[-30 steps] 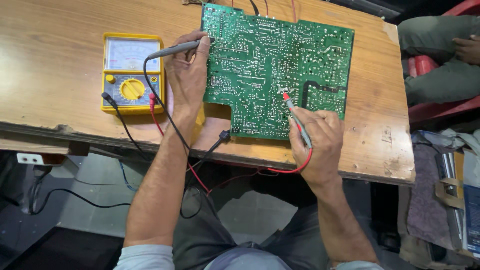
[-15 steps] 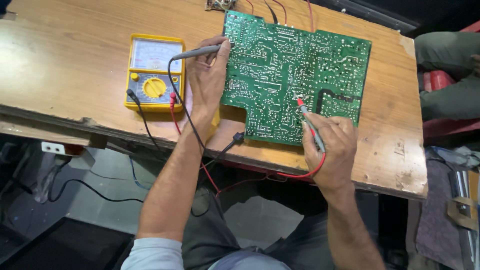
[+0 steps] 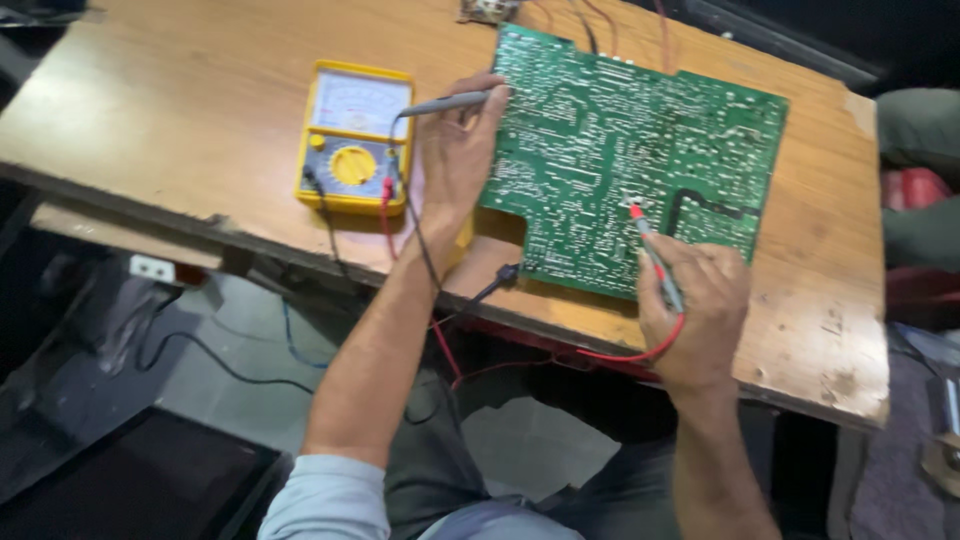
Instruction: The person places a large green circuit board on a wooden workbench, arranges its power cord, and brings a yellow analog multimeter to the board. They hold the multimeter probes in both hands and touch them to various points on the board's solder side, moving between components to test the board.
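Observation:
A large green circuit board (image 3: 640, 150) lies solder side up on the wooden table (image 3: 180, 110). My left hand (image 3: 455, 165) holds a grey-black test probe (image 3: 450, 102) with its tip touching the board's left edge. My right hand (image 3: 700, 310) grips a red test probe (image 3: 655, 255); its tip rests on the board near the lower middle. A yellow analogue multimeter (image 3: 355, 140) sits just left of my left hand, with black and red leads plugged in.
The red lead (image 3: 620, 355) loops under my right hand and drops below the table edge with the black lead (image 3: 425, 250). Wires run off the board's far edge. Another person's clothed leg (image 3: 920, 170) is at the right. Cables lie on the floor below.
The view has shifted, so the table and board sit further right and higher in frame. Both hands keep their probes on the board in much the same spots.

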